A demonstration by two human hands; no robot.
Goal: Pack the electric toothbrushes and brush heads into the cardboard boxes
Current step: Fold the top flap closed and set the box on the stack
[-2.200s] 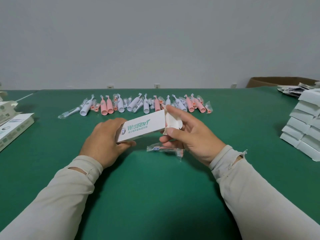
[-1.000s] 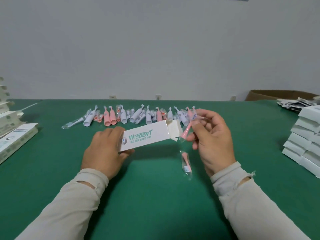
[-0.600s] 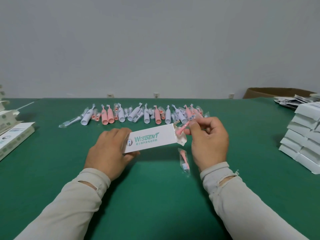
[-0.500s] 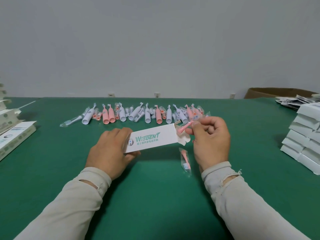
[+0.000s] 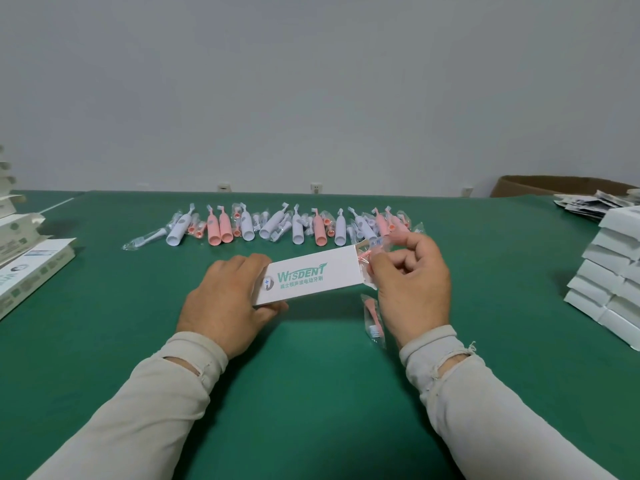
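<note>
Sleeves: two pale sleeves [image 5: 145,407] reach in over the green worktop [image 5: 311,393].
Loose brush head: a wrapped pink brush head [image 5: 373,318] lies on the worktop just beside the right wrist.
Left hand [image 5: 225,303]: its grip is curled around the near end of the white box [image 5: 306,278], which is tilted off the worktop.
Right hand [image 5: 412,289]: its grip pinches a wrapped pink brush head [image 5: 367,255] at the box's open end, partly inside.
Far row: pink and white toothbrushes [image 5: 277,225] and bagged heads lie in a line.
Sides: stacked white boxes [image 5: 609,268] at right, printed cartons [image 5: 31,268] at left.
</note>
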